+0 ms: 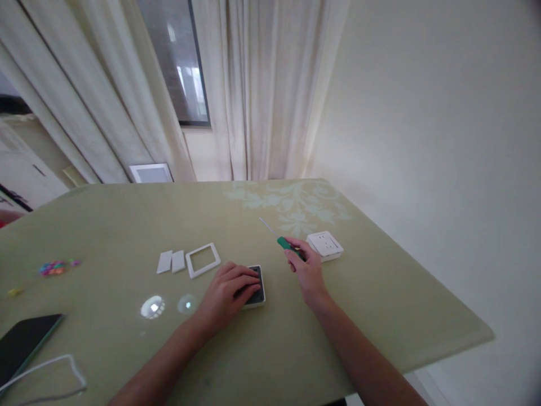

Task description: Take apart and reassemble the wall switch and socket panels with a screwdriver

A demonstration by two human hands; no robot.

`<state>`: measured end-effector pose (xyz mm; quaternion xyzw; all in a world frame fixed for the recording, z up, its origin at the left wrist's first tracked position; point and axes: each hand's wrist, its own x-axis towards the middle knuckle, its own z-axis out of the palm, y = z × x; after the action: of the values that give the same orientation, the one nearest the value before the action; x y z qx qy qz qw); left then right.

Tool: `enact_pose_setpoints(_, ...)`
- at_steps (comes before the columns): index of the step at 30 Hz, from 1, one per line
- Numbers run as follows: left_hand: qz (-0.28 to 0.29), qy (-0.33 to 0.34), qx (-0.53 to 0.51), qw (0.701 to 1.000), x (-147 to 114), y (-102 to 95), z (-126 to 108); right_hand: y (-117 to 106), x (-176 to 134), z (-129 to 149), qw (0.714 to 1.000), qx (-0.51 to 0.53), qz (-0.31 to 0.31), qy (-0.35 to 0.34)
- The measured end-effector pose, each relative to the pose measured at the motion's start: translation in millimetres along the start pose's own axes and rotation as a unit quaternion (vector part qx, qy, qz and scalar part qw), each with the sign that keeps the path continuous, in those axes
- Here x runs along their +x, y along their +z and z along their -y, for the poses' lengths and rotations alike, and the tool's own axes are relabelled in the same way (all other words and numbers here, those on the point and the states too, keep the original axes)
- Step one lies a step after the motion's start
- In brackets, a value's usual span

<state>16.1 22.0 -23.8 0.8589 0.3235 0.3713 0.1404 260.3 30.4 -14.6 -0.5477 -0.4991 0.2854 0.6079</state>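
A wall switch (262,287) with a white rim and dark inner face lies on the table, its cover off. My left hand (230,290) is laid over it, fingers bent across the top and gripping it; the thumb is hidden. In my right hand (307,265) is a screwdriver (285,243) with a green handle, held above the table. Its thin metal shaft points up and left, away from the switch. Just beyond that hand sits a white wall socket (325,244). Left of the switch are a white square frame (215,256) and two small white plates (164,262), (178,261).
Small colourful pieces (54,268) and a yellow bit (15,292) lie at the left. A dark tablet-like device (27,344) and a white cable (51,361) occupy the near left. The table (380,316) meets a wall (443,169) on the right; curtains (270,90) hang behind.
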Motion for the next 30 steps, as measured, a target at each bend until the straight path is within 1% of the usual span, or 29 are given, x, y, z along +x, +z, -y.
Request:
enact_pose_setpoints(3,0.025,-0.024,0.027,0.999,-5,-8.6,0,-2,2,4,0.999,0.019,-0.011,0.028)
enact_pose_setpoints(6,0.061,-0.028,0.038,0.997,-10,-12.4,3,-5,4,7,0.998,0.035,-0.040,0.032)
enact_pose_setpoints(8,0.072,-0.030,0.038,0.996,-13,-10.2,6,-8,5,10,0.995,0.056,-0.081,0.003)
enact_pose_setpoints(10,0.067,-0.039,0.038,0.996,-15,-5.5,8,-10,7,19,0.988,0.078,-0.123,-0.049)
enact_pose_setpoints(12,0.051,-0.053,0.039,0.997,-17,-0.6,11,-11,10,36,0.981,0.077,-0.137,-0.114)
enact_pose_setpoints(14,0.040,-0.064,0.042,0.996,-18,2.6,13,-7,15,60,0.977,0.031,-0.103,-0.182)
enact_pose_setpoints(15,0.037,-0.069,0.044,0.996,-19,3.1,14,-3,19,74,0.974,-0.012,-0.064,-0.218)
enact_pose_setpoints(17,0.040,-0.075,0.049,0.995,-20,2.3,17,10,27,98,0.955,-0.099,0.033,-0.277)
enact_pose_setpoints(18,0.043,-0.078,0.051,0.995,-20,1.1,17,18,31,107,0.943,-0.121,0.066,-0.302)
enact_pose_setpoints(19,0.047,-0.081,0.051,0.994,-20,-0.5,17,27,35,113,0.936,-0.124,0.081,-0.319)
enact_pose_setpoints(21,0.054,-0.086,0.045,0.994,-19,-4.3,16,43,40,116,0.933,-0.102,0.092,-0.331)
enact_pose_setpoints(24,0.067,-0.101,0.025,0.992,-17,-9.5,12,61,45,105,0.933,-0.071,0.098,-0.338)
enact_pose_setpoints(27,0.081,-0.114,0.017,0.990,-15,-12.8,8,66,47,93,0.929,-0.056,0.099,-0.352)
enact_pose_setpoints(30,0.089,-0.115,0.019,0.989,-14,-14.3,6,65,48,91,0.930,-0.049,0.089,-0.353)
